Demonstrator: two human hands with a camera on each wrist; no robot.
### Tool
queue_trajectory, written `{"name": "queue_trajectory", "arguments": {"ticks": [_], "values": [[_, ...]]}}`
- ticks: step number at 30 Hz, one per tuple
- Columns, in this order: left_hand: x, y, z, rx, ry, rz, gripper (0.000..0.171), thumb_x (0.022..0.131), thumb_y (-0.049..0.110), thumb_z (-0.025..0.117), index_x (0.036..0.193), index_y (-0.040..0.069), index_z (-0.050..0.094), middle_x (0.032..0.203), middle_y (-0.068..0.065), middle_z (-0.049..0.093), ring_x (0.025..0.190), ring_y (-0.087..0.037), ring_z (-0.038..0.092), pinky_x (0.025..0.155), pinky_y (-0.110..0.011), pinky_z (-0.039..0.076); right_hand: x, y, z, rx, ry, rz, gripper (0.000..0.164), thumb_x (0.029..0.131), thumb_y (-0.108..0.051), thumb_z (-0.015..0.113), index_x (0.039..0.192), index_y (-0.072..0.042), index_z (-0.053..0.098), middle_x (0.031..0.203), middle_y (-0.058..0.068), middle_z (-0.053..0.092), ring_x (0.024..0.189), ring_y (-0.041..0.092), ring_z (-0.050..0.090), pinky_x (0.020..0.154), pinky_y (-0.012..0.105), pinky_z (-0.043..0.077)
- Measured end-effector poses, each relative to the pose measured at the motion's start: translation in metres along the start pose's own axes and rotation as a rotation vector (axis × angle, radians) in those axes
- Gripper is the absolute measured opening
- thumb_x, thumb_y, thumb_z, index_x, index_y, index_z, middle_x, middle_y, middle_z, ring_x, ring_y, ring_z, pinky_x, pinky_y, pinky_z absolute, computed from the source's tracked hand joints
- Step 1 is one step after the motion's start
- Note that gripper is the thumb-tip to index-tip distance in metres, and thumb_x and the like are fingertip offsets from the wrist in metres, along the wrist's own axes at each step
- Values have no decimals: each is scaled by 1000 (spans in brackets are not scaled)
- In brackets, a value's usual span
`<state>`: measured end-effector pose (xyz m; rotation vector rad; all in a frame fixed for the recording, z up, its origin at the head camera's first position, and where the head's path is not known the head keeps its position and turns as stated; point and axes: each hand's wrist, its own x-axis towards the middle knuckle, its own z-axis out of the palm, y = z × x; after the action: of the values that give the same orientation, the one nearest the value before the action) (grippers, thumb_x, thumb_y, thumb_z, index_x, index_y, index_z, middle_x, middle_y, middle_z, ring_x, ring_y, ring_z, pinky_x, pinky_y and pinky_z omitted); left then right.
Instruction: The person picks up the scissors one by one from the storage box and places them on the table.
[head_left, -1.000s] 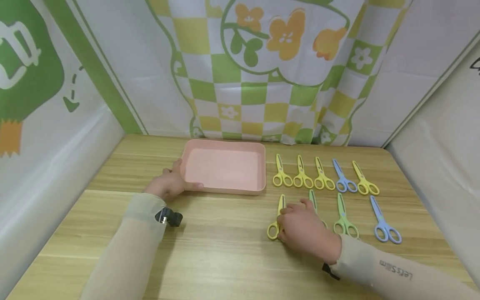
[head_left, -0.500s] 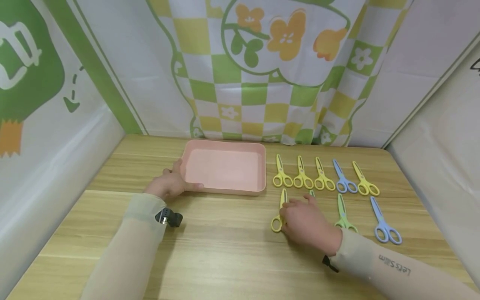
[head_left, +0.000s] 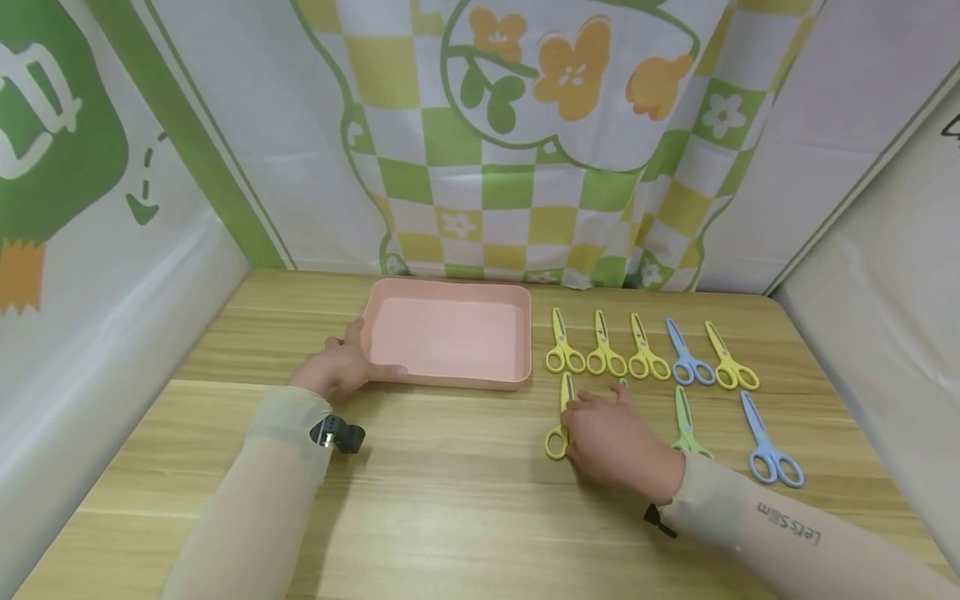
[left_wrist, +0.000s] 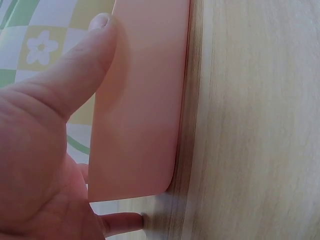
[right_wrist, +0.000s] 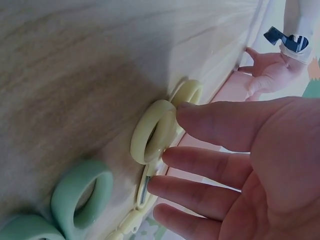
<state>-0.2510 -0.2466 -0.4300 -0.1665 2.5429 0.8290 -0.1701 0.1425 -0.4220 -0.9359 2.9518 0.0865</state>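
Observation:
Around the near-left corner of a pink tray, my left hand lies with fingers spread. Its thumb touches the front rim, and other fingers are at the left side, as the left wrist view shows on the tray wall. My right hand is at yellow scissors lying flat, blades pointing away. Thumb and index finger pinch one handle loop; the other fingers extend along the scissors. Just right, green scissors are mostly hidden under the hand in the head view.
Farther back stand yellow scissors and blue scissors in a row, among several pairs. Right of my right hand lie more green scissors and blue scissors. A checked curtain hangs behind the wooden table.
My right hand has slid the yellow scissors slightly away from me and a little right, toward the back row. The left hand and the tray have not moved.

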Motion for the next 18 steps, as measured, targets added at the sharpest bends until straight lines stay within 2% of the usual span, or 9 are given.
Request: {"name": "queue_trajectory", "arguments": {"ticks": [5, 11, 15, 18], "values": [[1, 1, 0, 5, -6, 4, 154, 58, 87, 69, 155, 13, -24, 153, -41, -14, 137, -65, 4, 106, -73, 15, -1, 2, -2, 12, -19, 1, 7, 83, -19, 70, 87, -14, 71, 108, 3, 70, 121, 34, 57, 100, 73, 25], [2, 1, 0, 4, -7, 7, 154, 58, 88, 69, 155, 13, -25, 154, -41, -14, 137, -64, 2, 106, -74, 13, -2, 3, -11, 49, -18, 44, 17, 83, -30, 73, 82, -14, 66, 105, 3, 69, 124, 32, 54, 103, 71, 20], [0, 2, 0, -7, -12, 3, 150, 62, 84, 71, 155, 14, -25, 154, -40, -15, 138, -63, 1, 106, -73, 13, -6, 5, -24, 68, -6, 76, 27, 86, -34, 73, 98, -10, 70, 115, 7, 68, 126, 32, 52, 104, 70, 17], [-5, 6, -1, -26, -28, -4, 146, 67, 79, 71, 154, 14, -26, 153, -40, -19, 138, -62, -5, 106, -73, 9, -12, 11, -32, 90, 34, 97, 35, 88, -34, 72, 111, -7, 71, 123, 10, 67, 126, 34, 53, 102, 70, 18]]}}
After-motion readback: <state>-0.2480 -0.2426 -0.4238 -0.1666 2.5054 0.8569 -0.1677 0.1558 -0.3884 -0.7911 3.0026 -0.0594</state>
